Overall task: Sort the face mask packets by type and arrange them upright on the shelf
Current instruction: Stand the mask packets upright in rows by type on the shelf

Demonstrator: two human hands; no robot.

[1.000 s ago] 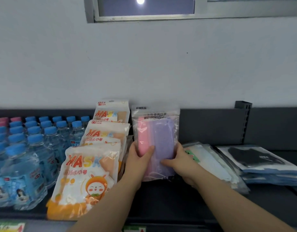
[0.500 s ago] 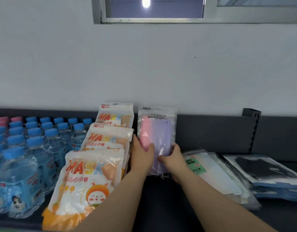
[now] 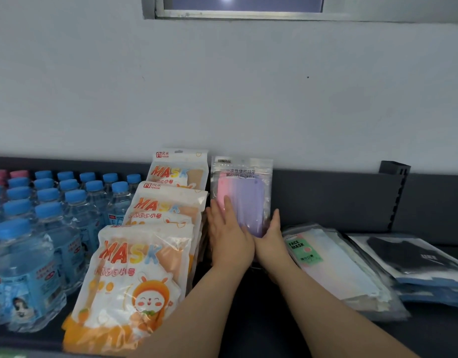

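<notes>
Head view: the pastel packet (image 3: 242, 192) stands upright in the middle of the frame, against the dark back panel (image 3: 326, 200) of the shelf (image 3: 248, 319). It is just right of the row of orange MASK packets (image 3: 142, 267). The left hand (image 3: 228, 236) lies flat on its front with fingers straight, so that grip is open and only pressing. The right hand (image 3: 270, 236) props the packet's lower right edge with fingers pointing up. It also appears open rather than wrapped round the packet.

The step looks like settling this packet so it stands alone. To do it well, seat the bottom edge square on the shelf and lean the top lightly on the back panel. Then ease both hands away together. The pouch is soft and has no neighbour on its right, so it could slump that way.

The pastel packet is a clear pouch showing masks shading from pink to purple. The orange packets have small windows, and their contents are hard to make out. At lower right, a flat pile of clear FACE MASK packets (image 3: 334, 264) holds pale masks. Further right, another flat pile (image 3: 414, 257) holds black ones. Both are probably yet to be stood up. Blue-capped water bottles (image 3: 42, 228) fill the left.
</notes>
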